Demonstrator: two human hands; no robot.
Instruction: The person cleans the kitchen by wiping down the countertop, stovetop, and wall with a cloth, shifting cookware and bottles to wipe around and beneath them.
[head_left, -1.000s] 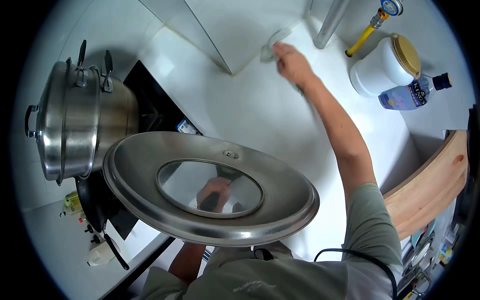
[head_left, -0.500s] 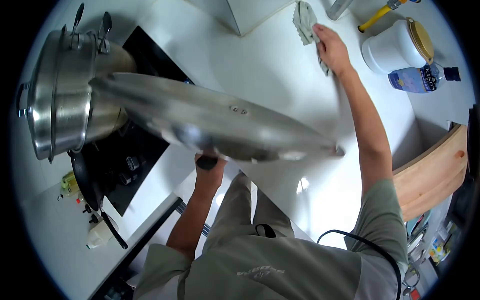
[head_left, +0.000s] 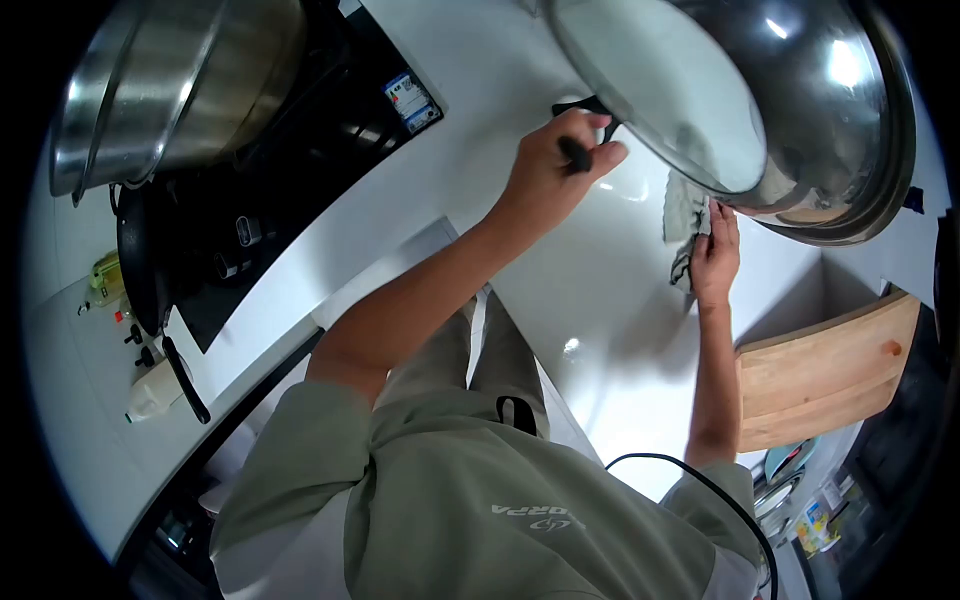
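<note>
My left hand (head_left: 568,160) grips the black handle of a large steel lid (head_left: 815,110) with a glass window (head_left: 680,85). The lid is tilted on its side at the upper right, held up over the white counter (head_left: 560,280). Under its lower edge, my right hand (head_left: 716,250) presses on a crumpled grey-green cloth (head_left: 684,225) on the counter, its fingers close together.
At the upper left a steel pot (head_left: 180,90) stands over the black hob (head_left: 290,190), with a black pan (head_left: 145,260) beside it. Bottles (head_left: 105,280) stand at the far left. A wooden board (head_left: 830,375) is at the right.
The lid has swung from the middle to the upper right with my left hand on its handle. My right hand and the cloth have moved down the counter, towards my body.
</note>
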